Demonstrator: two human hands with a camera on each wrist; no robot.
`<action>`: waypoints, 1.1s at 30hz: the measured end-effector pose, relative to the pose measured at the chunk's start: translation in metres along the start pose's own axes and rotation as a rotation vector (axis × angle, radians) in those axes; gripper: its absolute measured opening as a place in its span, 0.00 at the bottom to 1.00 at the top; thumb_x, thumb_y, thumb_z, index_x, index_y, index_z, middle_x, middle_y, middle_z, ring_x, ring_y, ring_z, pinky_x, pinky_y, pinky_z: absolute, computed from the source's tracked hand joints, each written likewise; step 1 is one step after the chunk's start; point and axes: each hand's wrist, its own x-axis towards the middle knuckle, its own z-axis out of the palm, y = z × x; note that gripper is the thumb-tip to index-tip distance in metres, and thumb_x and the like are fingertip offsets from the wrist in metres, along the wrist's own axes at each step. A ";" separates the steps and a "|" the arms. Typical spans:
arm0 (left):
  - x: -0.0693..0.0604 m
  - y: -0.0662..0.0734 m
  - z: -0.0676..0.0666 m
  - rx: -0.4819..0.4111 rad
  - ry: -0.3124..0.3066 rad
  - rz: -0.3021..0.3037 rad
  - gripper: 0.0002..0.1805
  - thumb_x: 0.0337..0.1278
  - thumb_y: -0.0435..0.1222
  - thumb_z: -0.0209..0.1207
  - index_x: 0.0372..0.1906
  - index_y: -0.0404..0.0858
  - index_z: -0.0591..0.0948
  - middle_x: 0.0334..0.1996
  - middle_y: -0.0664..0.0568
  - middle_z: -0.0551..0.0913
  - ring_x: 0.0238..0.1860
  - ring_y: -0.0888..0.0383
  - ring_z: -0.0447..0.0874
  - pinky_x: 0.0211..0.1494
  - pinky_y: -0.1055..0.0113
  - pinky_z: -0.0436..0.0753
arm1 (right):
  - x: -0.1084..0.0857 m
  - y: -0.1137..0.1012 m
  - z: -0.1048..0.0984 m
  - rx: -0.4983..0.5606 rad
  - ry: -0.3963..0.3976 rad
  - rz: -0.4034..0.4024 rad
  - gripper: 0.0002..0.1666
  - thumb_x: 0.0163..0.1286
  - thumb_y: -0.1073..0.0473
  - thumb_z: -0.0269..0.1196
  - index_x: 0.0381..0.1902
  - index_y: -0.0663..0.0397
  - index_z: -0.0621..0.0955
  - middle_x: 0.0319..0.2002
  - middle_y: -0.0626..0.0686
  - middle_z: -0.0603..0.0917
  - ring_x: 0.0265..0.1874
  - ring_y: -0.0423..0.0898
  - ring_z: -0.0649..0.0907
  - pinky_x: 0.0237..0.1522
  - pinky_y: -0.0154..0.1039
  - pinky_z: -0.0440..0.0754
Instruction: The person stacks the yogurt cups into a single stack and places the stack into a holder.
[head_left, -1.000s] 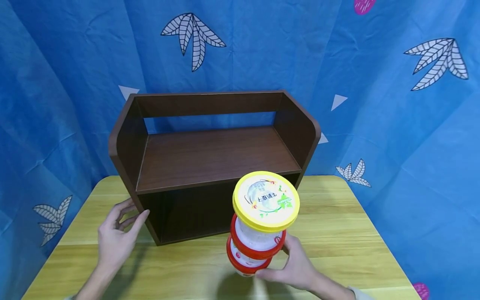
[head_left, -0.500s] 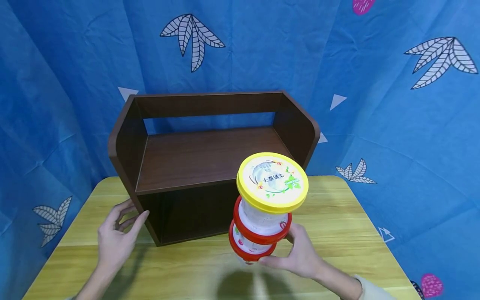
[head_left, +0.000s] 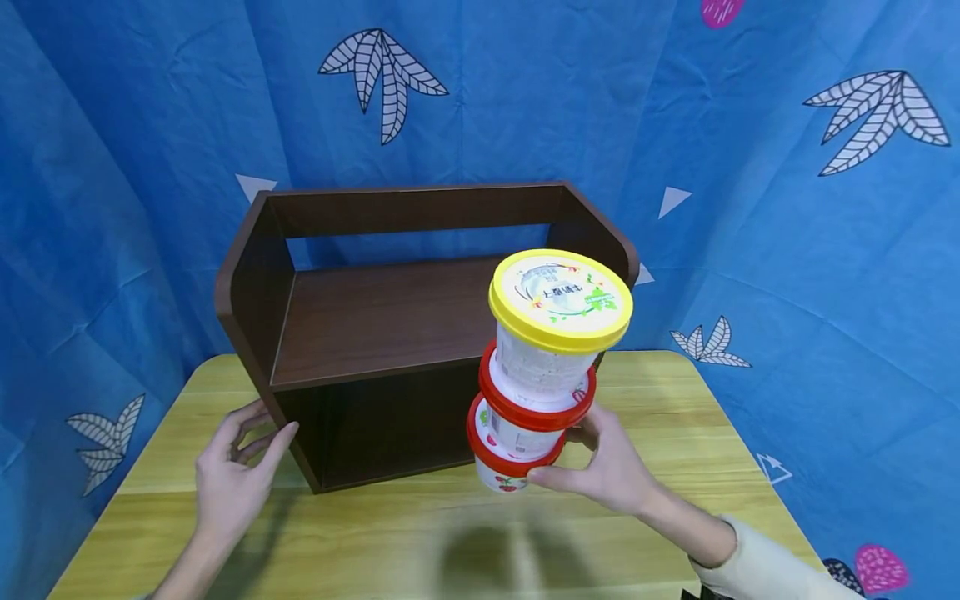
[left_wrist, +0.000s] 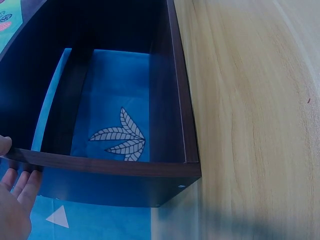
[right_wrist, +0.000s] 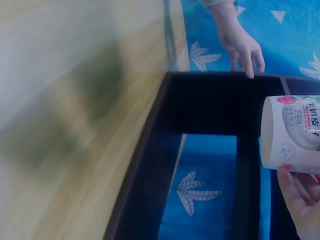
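Observation:
A dark brown two-tier shelf [head_left: 405,317] stands on the table. My left hand [head_left: 236,467] pinches the front edge of its left side panel, thumb inside and fingers outside, as the left wrist view also shows. My right hand [head_left: 611,467] grips the lowest of three stacked white tubs and holds the stack in the air before the shelf's right half. The top tub [head_left: 543,362] has a yellow lid; the middle tub [head_left: 517,437] and the bottom tub [head_left: 501,481] have red lids. The stack leans slightly right. In the right wrist view, the bottom tub [right_wrist: 290,132] shows strawberry print.
The light wooden table [head_left: 675,467] extends in front of the shelf and to both sides. A blue patterned cloth [head_left: 487,92] hangs behind and around it. A shadow of the stack falls on the table below.
My right hand has raised the tub stack and moved it slightly right, so the yellow lid now overlaps the upper tier. My left hand and the shelf have stayed put.

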 end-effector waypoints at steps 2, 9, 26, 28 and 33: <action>0.000 0.000 0.000 0.000 -0.001 0.001 0.24 0.53 0.15 0.68 0.57 0.26 0.83 0.47 0.74 0.84 0.49 0.77 0.85 0.48 0.85 0.85 | 0.004 0.000 -0.004 -0.013 0.009 0.016 0.36 0.60 0.58 0.78 0.65 0.51 0.76 0.58 0.47 0.86 0.54 0.38 0.86 0.49 0.40 0.91; -0.001 0.000 0.000 0.008 0.002 -0.003 0.24 0.53 0.15 0.68 0.57 0.26 0.83 0.46 0.74 0.84 0.49 0.77 0.85 0.48 0.85 0.85 | 0.011 -0.008 -0.013 -0.027 0.020 0.041 0.35 0.60 0.58 0.78 0.64 0.51 0.76 0.58 0.41 0.86 0.53 0.38 0.86 0.48 0.41 0.91; 0.000 0.002 0.000 0.022 0.000 -0.024 0.23 0.54 0.16 0.68 0.57 0.27 0.83 0.46 0.74 0.84 0.49 0.77 0.85 0.49 0.85 0.85 | 0.040 -0.034 -0.027 0.003 -0.004 -0.059 0.38 0.62 0.57 0.78 0.66 0.59 0.74 0.59 0.37 0.85 0.56 0.39 0.86 0.51 0.39 0.91; 0.000 0.002 0.000 0.022 0.001 -0.028 0.23 0.54 0.16 0.68 0.57 0.27 0.83 0.46 0.74 0.84 0.49 0.77 0.85 0.48 0.85 0.85 | 0.044 -0.035 -0.029 0.004 0.001 -0.061 0.38 0.62 0.57 0.78 0.66 0.59 0.74 0.59 0.36 0.85 0.56 0.39 0.86 0.51 0.38 0.91; 0.000 0.002 0.000 0.022 0.003 -0.033 0.23 0.54 0.16 0.69 0.57 0.27 0.83 0.46 0.74 0.84 0.48 0.77 0.85 0.48 0.85 0.85 | 0.053 -0.038 -0.032 0.005 0.013 -0.051 0.37 0.62 0.57 0.78 0.65 0.59 0.74 0.58 0.36 0.85 0.54 0.40 0.87 0.51 0.38 0.92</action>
